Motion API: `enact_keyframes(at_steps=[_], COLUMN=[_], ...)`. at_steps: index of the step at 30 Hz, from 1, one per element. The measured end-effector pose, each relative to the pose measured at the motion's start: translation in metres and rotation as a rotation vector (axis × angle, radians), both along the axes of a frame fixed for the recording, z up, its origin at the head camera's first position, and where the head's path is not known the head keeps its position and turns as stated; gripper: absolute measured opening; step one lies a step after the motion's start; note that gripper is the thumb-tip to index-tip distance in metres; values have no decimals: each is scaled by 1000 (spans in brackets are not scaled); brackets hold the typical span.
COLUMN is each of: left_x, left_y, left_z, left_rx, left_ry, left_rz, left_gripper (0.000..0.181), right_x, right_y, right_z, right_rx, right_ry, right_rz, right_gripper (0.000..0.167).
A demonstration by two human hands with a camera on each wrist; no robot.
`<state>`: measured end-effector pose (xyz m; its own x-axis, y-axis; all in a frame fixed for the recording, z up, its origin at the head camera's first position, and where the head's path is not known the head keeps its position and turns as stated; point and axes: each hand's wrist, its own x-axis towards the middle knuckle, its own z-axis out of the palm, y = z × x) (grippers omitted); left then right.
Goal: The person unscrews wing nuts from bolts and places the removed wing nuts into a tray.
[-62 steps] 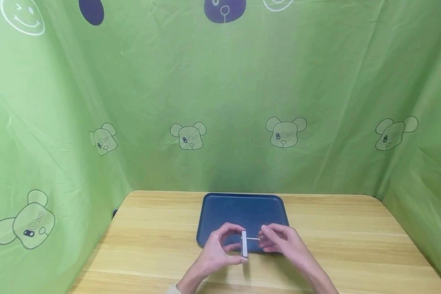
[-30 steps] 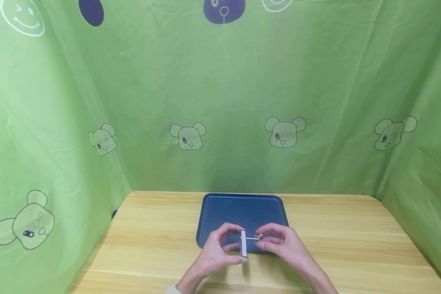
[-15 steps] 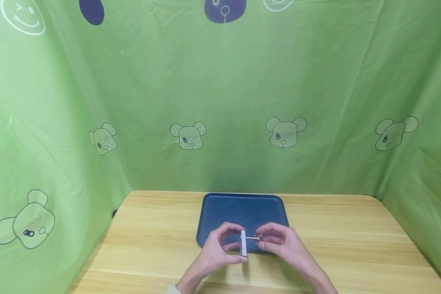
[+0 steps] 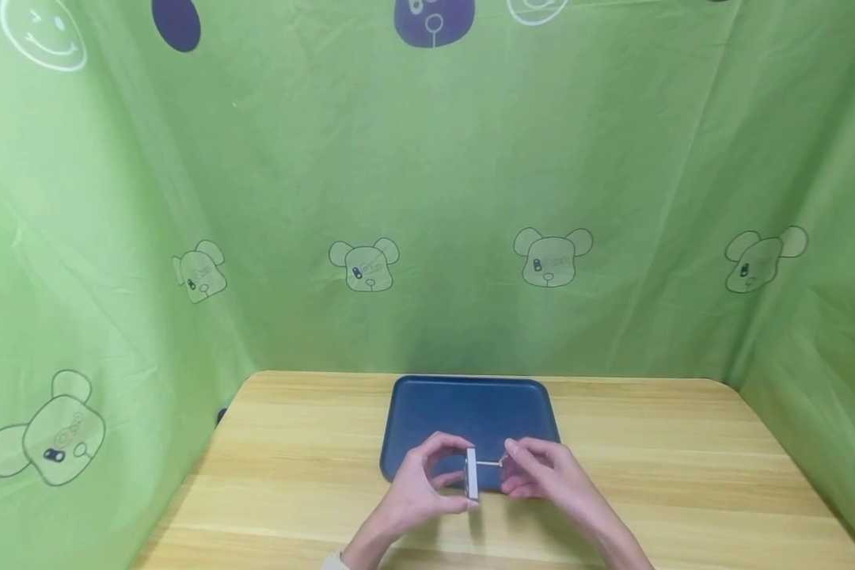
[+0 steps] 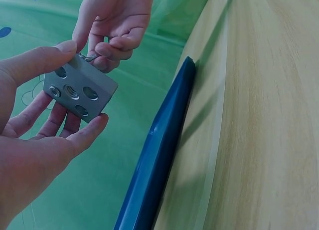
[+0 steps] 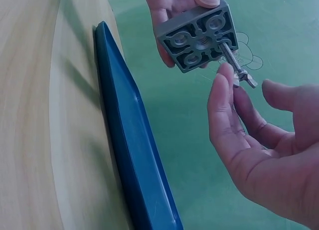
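My left hand (image 4: 420, 484) holds a small grey square block (image 5: 82, 79) by opposite edges, between thumb and fingers. Round holes run through one face; the other face, seen in the right wrist view, is ribbed. From a corner hole of the ribbed side a metal wing screw (image 6: 230, 56) sticks out toward my right hand (image 6: 264, 160). Its winged head lies at the fingertips of that hand, which touch it, while the thumb stands apart from it. Both hands and the block are held up over the near edge of the blue tray (image 4: 470, 408).
The tray lies on a wood-grain table (image 4: 670, 459). Green curtains (image 4: 456, 317) printed with bear faces hang behind the table and along both sides. A small dark object (image 4: 222, 414) shows at the table's left edge.
My right fingers pinched the wing head half a second ago; now the thumb has moved off it and the hand has shifted slightly. The left hand and block stay in place.
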<state>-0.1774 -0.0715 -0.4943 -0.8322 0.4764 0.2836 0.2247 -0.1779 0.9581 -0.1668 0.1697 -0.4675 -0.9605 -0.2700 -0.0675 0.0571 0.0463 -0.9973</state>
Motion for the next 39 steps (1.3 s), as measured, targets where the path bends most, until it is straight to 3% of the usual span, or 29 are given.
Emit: enact_keyframes(at_steps=[13, 21, 28, 39], left_x=[1, 1, 0, 0], left_y=[1, 0, 0, 0], left_z=[-1, -1, -1, -1], left_rx=[0, 10, 11, 12], left_ry=[-11, -10, -18, -26], left_rz=[-5, 2, 5, 3], left_gripper=[67, 68, 69, 68], right_x=[1, 2, 4, 5], right_y=[0, 2, 4, 5], right_z=[1, 1, 0, 1], right_rx=[-46, -88, -68, 11], right_ry=[-28, 57, 106, 154], right_rz=[-11, 54, 80, 71], right_gripper=[32, 25, 38, 40])
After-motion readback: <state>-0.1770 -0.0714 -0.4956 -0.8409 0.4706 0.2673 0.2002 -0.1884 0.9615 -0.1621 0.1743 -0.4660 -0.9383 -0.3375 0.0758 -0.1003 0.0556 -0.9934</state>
